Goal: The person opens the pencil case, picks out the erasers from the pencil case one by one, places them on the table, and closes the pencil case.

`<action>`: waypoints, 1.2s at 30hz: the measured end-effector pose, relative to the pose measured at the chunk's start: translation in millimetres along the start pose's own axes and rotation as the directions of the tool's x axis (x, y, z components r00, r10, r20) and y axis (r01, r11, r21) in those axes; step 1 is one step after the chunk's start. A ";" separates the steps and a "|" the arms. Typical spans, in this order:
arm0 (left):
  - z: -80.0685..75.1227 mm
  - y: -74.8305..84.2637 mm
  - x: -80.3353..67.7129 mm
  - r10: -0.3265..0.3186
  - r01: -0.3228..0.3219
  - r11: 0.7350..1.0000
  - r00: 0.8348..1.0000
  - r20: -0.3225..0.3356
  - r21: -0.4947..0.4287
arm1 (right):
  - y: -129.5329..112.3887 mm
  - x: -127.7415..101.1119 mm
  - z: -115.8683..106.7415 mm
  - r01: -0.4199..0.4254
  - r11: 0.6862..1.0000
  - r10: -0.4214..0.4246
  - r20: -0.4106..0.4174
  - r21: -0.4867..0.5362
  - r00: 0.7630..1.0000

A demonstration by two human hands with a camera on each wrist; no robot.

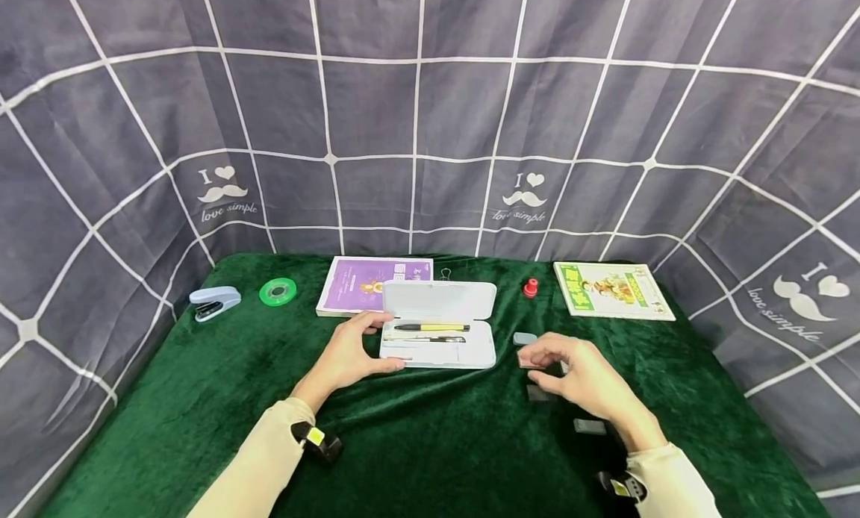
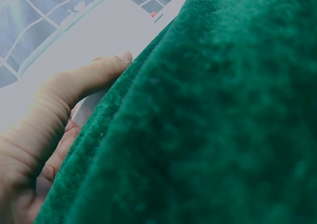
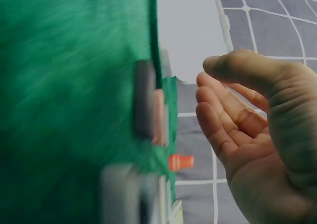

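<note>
A white pencil case (image 1: 480, 348) lies with its lid (image 1: 440, 300) raised. Inside are a yellow-and-black pen (image 1: 433, 327) and a clear pen with a dark grip (image 1: 433, 339). My left hand (image 1: 346, 354) holds the case's left end, its thumb at the front edge and fingers toward the back. My right hand (image 1: 581, 372) hovers right of the case, above a pink block (image 1: 526, 360). In the right wrist view, the right hand (image 3: 247, 120) is empty, fingers loosely bent, apart from the pink block (image 3: 158, 117) and a dark block (image 3: 144, 100).
A blue-grey block (image 1: 524, 339), dark block (image 1: 537, 392) and grey block (image 1: 590, 427) lie near the right hand. Behind are a purple book (image 1: 349, 279), binder clip (image 1: 446, 275), red piece (image 1: 531, 287) and green-and-white book (image 1: 611, 290). Left: stapler (image 1: 218, 298), green tape roll (image 1: 278, 291).
</note>
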State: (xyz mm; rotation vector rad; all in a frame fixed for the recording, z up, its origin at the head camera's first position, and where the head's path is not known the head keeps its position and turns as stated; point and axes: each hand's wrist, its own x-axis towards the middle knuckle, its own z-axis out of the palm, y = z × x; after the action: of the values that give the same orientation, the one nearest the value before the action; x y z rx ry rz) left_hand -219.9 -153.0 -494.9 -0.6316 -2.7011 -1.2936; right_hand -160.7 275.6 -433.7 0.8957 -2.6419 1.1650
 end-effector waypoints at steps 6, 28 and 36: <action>1.2 -1.4 0.2 -0.012 0.012 1.000 1.000 -0.003 0.003 | -15.1 34.3 8.8 -0.046 0.995 0.048 -0.015 0.086 0.999; 0.3 -2.0 1.6 0.013 -0.014 1.000 1.000 -0.006 -0.028 | -62.3 142.1 107.8 0.043 0.970 -0.099 0.229 0.238 0.968; 0.7 -3.7 2.3 0.015 -0.015 0.999 1.000 0.000 -0.032 | -60.1 148.1 126.5 0.041 0.988 -0.096 0.390 0.147 0.916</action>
State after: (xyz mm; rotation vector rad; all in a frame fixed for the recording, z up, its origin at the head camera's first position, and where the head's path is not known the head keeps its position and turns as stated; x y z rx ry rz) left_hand -223.4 -153.7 -497.5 -0.6535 -2.6758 -1.3356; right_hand -232.4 84.7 -434.6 1.3718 -2.8290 1.2763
